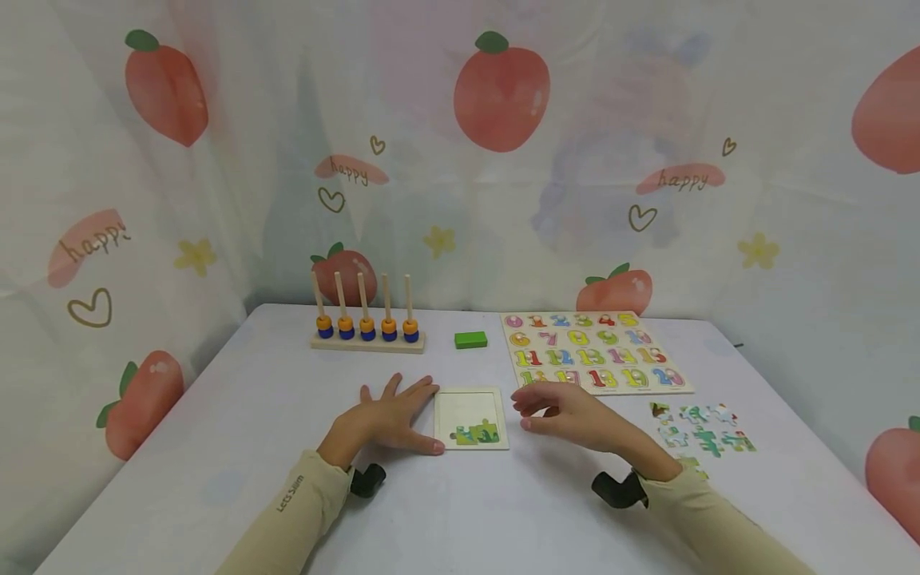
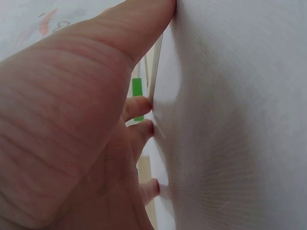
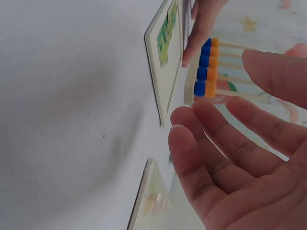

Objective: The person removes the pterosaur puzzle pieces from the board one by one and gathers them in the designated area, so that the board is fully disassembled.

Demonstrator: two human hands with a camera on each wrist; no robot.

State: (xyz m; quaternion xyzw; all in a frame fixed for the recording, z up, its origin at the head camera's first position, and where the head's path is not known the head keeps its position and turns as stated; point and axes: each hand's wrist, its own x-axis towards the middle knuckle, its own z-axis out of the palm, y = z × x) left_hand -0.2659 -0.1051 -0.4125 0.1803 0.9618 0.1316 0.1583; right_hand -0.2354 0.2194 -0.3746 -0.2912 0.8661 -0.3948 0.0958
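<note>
A small white puzzle tray (image 1: 469,406) lies on the table between the two hands. Joined green jigsaw pieces (image 1: 476,432) fill part of its near edge. My left hand (image 1: 391,422) rests with fingers spread along the tray's left side, thumb at the near left corner. In the left wrist view its fingertips (image 2: 149,187) press on the tabletop. Just right of the tray hovers my right hand (image 1: 568,414), fingers loosely bent and nothing between them. The right wrist view shows that hand (image 3: 240,158) with its palm bare and the tray (image 3: 165,81) beyond the fingertips.
Loose jigsaw pieces (image 1: 707,439) lie at the right, one partly behind the right sleeve. A number board (image 1: 604,385) sits at the back right, a green block (image 1: 470,340) at the back middle. A wooden peg counter (image 1: 368,345) with blue and orange beads stands back left.
</note>
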